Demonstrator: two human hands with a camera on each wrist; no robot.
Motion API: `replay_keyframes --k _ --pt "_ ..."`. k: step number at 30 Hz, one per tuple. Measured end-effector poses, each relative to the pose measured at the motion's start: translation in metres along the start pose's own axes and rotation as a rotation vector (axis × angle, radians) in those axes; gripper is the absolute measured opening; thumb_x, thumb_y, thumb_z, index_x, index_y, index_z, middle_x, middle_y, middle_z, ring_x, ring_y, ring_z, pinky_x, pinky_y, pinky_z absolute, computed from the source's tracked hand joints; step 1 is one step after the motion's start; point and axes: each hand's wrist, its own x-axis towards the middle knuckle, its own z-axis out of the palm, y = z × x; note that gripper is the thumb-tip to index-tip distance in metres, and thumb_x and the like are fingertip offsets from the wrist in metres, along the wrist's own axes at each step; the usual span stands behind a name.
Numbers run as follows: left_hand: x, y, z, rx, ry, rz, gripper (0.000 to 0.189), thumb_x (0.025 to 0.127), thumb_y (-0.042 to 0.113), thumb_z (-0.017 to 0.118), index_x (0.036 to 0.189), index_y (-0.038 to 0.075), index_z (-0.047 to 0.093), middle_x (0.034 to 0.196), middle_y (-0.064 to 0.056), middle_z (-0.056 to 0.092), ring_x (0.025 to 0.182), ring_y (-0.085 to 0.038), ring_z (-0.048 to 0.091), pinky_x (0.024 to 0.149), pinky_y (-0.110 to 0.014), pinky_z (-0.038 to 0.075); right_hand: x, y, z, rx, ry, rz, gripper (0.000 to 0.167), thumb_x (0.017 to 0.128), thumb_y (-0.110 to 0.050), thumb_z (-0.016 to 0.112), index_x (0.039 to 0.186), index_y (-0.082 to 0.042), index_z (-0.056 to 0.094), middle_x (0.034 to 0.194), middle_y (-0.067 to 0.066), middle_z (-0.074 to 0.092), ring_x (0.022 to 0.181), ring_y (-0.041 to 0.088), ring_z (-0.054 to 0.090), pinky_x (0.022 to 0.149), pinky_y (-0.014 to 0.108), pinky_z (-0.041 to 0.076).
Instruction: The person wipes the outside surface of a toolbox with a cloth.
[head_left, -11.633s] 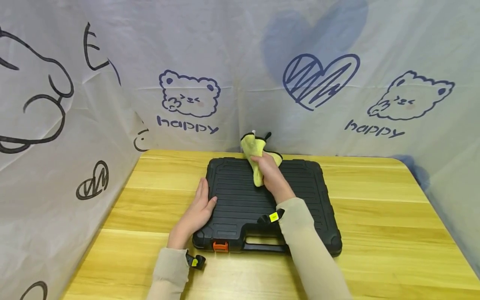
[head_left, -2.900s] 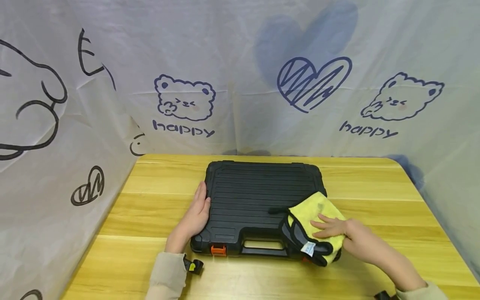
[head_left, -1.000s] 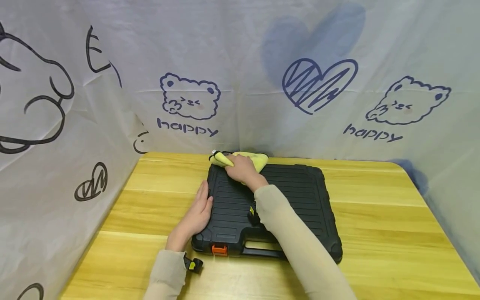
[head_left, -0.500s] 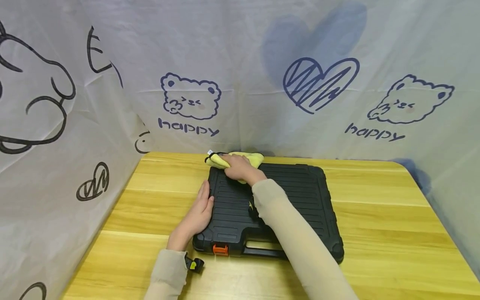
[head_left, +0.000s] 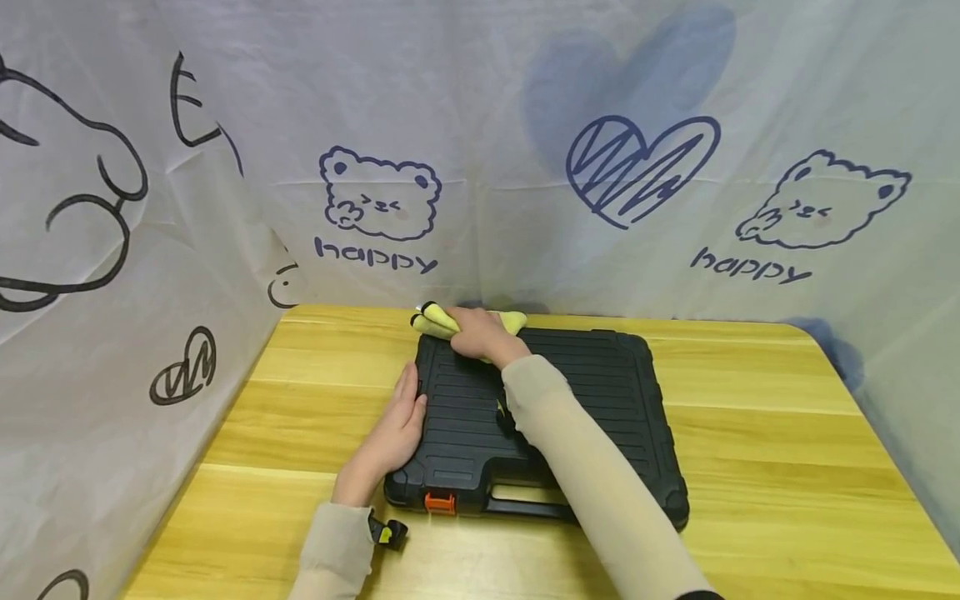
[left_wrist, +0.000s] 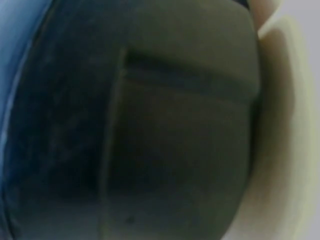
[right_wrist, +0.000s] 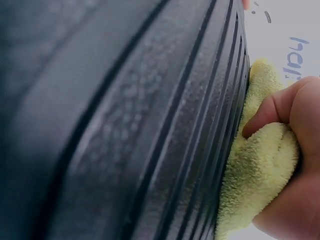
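A black ribbed plastic carrying case lies closed on the table. My left hand rests along its left side, the fingers straight and the thumb by the top edge. At the case's far left edge my right hand grips a bunched yellow cloth with dark trim. In the right wrist view the thumb digs into the yellow cloth, which touches the case's ribbed surface; the other fingertips are hidden. The left wrist view is filled by a blurred dark surface, and no fingers can be made out.
The wooden tabletop runs out around the case. An orange latch and a handle face the near side. A white sheet with drawings hangs just behind the table and along both sides.
Earlier my right hand pressed the spread cloth at the near right corner; now it grips it bunched at the far left edge. In the last half second it barely shifts. My left hand stays put.
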Motion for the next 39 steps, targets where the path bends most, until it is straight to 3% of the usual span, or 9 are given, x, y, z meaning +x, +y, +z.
replay_keyframes --k 7,19,28,30,32,35,39 --pt "0.0 0.0 0.0 -0.007 0.005 0.003 0.059 0.109 0.016 0.027 0.154 -0.009 -0.001 0.162 -0.026 -0.003 0.15 -0.036 -0.001 0.12 -0.052 0.01 0.004 0.005 0.001 0.069 -0.014 0.063 0.065 0.094 -0.013 0.044 0.157 -0.015 0.031 0.155 0.008 0.04 0.142 0.034 0.034 0.115 0.054 0.023" --pt "0.0 0.001 0.001 0.006 0.009 0.0 0.059 0.109 0.015 0.025 0.155 -0.008 -0.004 0.163 -0.024 -0.006 0.15 -0.037 -0.001 0.12 -0.052 0.01 0.002 0.009 -0.006 0.074 -0.06 0.028 0.064 0.095 -0.009 0.042 0.157 -0.016 0.03 0.156 0.009 0.038 0.143 0.033 0.033 0.117 0.053 0.021" --pt "0.0 0.003 0.002 0.009 0.018 -0.006 0.058 0.109 0.015 0.025 0.155 -0.007 -0.004 0.162 -0.025 -0.004 0.15 -0.039 0.0 0.12 -0.052 0.009 -0.008 0.03 -0.017 0.065 -0.097 0.048 0.062 0.097 -0.007 0.04 0.157 -0.015 0.03 0.156 0.011 0.038 0.143 0.034 0.032 0.117 0.052 0.024" --pt "0.0 0.003 0.003 0.006 0.018 -0.008 0.058 0.109 0.015 0.025 0.155 -0.006 -0.004 0.163 -0.024 -0.004 0.15 -0.038 0.0 0.12 -0.051 0.009 -0.012 0.036 -0.021 0.054 -0.091 0.052 0.057 0.097 -0.006 0.041 0.153 -0.013 0.039 0.149 0.012 0.046 0.135 0.033 0.041 0.111 0.048 0.032" --pt "0.0 0.003 0.003 0.005 0.018 -0.01 0.058 0.109 0.016 0.025 0.155 -0.006 -0.005 0.163 -0.024 -0.005 0.15 -0.038 0.0 0.12 -0.051 0.009 -0.016 0.042 -0.025 0.052 -0.079 0.056 0.049 0.097 -0.006 0.041 0.145 -0.013 0.049 0.135 0.012 0.055 0.119 0.031 0.049 0.097 0.044 0.039" --pt "-0.001 0.003 0.004 0.0 0.023 -0.015 0.058 0.109 0.016 0.025 0.155 -0.005 -0.005 0.163 -0.024 -0.004 0.15 -0.037 0.0 0.12 -0.052 0.009 -0.023 0.051 -0.031 0.074 -0.065 0.053 0.036 0.097 -0.003 0.042 0.128 -0.011 0.059 0.109 0.013 0.059 0.092 0.029 0.048 0.08 0.04 0.037" --pt "0.0 0.003 0.004 -0.001 0.031 -0.016 0.058 0.109 0.016 0.025 0.155 -0.005 -0.004 0.163 -0.023 -0.004 0.15 -0.038 0.0 0.12 -0.052 0.009 -0.031 0.063 -0.038 0.114 -0.054 0.05 0.03 0.096 0.0 0.042 0.117 -0.009 0.062 0.095 0.012 0.056 0.081 0.026 0.045 0.075 0.037 0.036"
